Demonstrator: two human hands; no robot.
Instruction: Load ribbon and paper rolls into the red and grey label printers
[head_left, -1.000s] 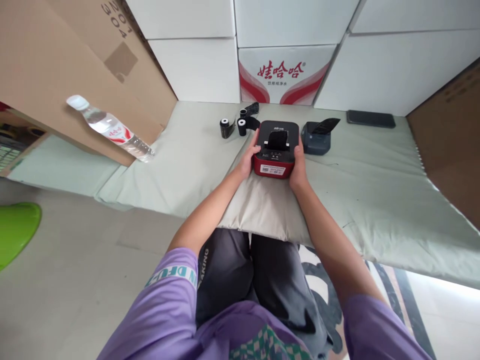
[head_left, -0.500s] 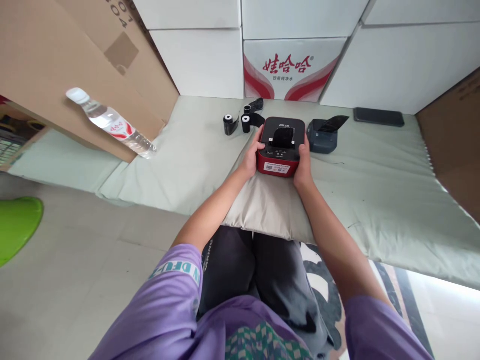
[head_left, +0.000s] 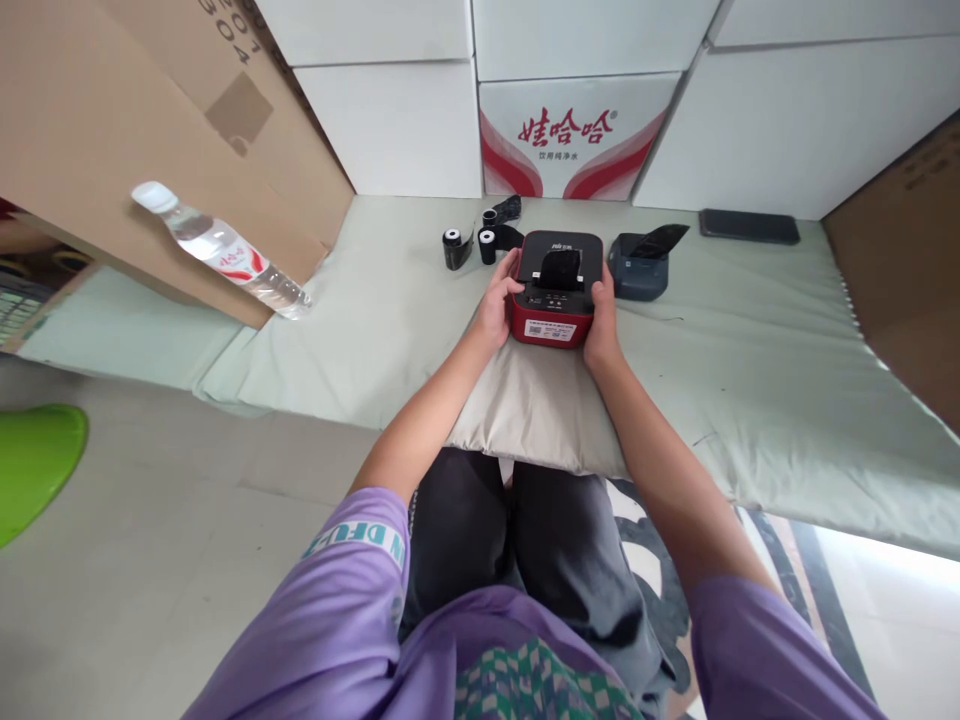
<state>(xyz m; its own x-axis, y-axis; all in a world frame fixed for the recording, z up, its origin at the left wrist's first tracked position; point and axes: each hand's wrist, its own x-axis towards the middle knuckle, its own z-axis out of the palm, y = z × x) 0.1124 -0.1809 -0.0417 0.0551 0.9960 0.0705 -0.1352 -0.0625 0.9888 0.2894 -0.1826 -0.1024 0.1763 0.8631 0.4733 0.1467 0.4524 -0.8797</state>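
A small red and black label printer [head_left: 556, 290] sits on the pale green mat [head_left: 750, 380], at the far end of a beige cushion [head_left: 536, 420]. My left hand [head_left: 496, 305] grips its left side with the thumb on the top edge. On the opposite side, my right hand [head_left: 601, 320] clasps the casing. Just behind it to the left lie three black ribbon rolls [head_left: 480, 240]. A dark grey printer [head_left: 637, 268] with its lid up stands right beside it.
A clear water bottle [head_left: 221, 250] leans against a cardboard sheet [head_left: 135, 130] at the left. White boxes [head_left: 570, 150] line the back wall. A black phone [head_left: 748, 227] lies far right, and a green object [head_left: 34, 460] sits on the floor.
Both hands stay on the red printer. My left thumb has shifted up onto its top edge; the view has wobbled slightly.
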